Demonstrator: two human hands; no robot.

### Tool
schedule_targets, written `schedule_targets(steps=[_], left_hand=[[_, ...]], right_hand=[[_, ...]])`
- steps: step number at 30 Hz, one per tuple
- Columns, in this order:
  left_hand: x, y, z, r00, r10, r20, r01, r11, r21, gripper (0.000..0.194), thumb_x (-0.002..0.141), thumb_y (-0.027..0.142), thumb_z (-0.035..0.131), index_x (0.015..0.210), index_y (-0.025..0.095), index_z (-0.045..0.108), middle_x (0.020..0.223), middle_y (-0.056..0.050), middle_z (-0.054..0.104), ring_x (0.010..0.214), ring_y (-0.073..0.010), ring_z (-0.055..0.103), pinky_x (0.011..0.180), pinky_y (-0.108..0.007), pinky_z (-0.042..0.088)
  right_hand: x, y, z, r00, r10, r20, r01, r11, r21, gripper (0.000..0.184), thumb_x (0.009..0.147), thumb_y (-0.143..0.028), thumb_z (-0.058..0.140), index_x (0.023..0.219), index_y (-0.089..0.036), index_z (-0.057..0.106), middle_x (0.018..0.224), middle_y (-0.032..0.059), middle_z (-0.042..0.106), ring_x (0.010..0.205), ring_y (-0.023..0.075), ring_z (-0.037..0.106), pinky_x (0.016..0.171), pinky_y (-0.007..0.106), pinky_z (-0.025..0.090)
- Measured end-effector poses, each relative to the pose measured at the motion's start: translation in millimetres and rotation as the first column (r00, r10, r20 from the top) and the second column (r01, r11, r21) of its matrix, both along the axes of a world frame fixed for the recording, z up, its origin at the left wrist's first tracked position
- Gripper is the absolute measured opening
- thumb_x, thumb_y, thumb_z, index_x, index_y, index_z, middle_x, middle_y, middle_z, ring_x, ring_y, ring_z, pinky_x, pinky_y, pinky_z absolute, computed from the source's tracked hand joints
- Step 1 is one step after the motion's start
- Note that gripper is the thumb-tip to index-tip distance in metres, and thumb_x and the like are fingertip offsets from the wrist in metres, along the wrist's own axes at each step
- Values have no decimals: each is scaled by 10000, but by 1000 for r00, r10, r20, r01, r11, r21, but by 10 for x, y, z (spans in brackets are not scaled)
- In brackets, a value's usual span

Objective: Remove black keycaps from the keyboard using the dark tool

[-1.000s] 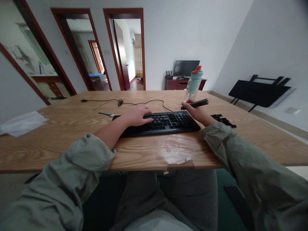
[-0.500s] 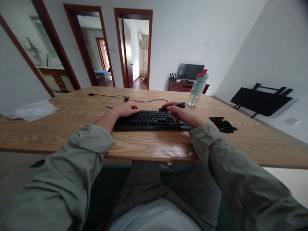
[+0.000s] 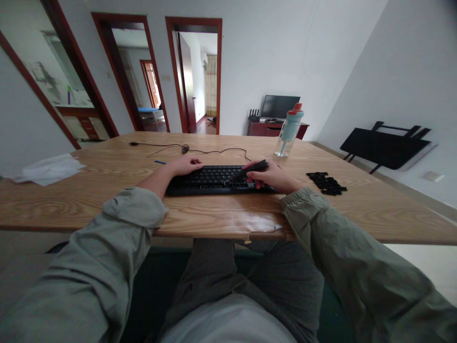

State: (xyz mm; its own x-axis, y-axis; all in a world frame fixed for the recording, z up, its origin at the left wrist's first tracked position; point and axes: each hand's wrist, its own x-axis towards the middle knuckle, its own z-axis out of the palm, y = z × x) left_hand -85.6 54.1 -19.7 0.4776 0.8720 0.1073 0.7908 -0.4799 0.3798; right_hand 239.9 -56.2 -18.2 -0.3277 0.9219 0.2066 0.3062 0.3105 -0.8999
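A black keyboard (image 3: 210,180) lies flat near the table's front edge, some of its key area looking uneven. My left hand (image 3: 185,166) rests over its upper left corner, fingers curled at the far edge. Above the right part of the keyboard, my right hand (image 3: 266,176) is closed around a slim black tapered tool (image 3: 252,170). The tool slants down to the left, its thin tip at or just over the keys; whether it touches cannot be made out. Small black pieces like keycaps (image 3: 326,183) form a pile to the right.
Behind the keyboard runs a thin black cable (image 3: 214,151) with a bundled knot. A water bottle (image 3: 288,131) stands at the back right. White sheets (image 3: 53,169) lie at the left, and a small blue stick (image 3: 160,162) is beside my left hand on the wooden table (image 3: 107,205).
My right hand has turned the black tool from nearly level to slanting, bringing its tip down and left toward the keys. My left hand keeps its place on the keyboard.
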Motion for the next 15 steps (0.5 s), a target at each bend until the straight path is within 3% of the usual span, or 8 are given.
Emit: schedule_targets(steps=[3,8,15], left_hand=[[-7,3,2,1000,6,19,-6,1000,-16,534,797,628,563,1037,182,732,1127,-93,741,1025,-256,668,947,-331,498],[-63,37,-17,998,67,22,-67,998,8,509,796,600,544,1012,177,728,1098,-89,747,1003,-259,669,919,-331,504],[-196,160,-98,995,91,44,-93,995,46,511,827,596,512,996,164,728,1041,-98,746,959,-263,669,906,-362,507]], right_hand=[[10,12,-25,998,-54,28,51,994,98,378,752,-452,755,994,-163,721,683,24,685,479,100,533,435,238,420],[1,23,-35,980,-195,46,179,957,229,435,769,-572,711,630,-165,647,531,24,596,451,114,498,428,263,385],[-62,11,-57,979,-194,66,174,956,238,424,788,-567,695,686,-156,718,535,39,627,448,122,512,444,264,404]])
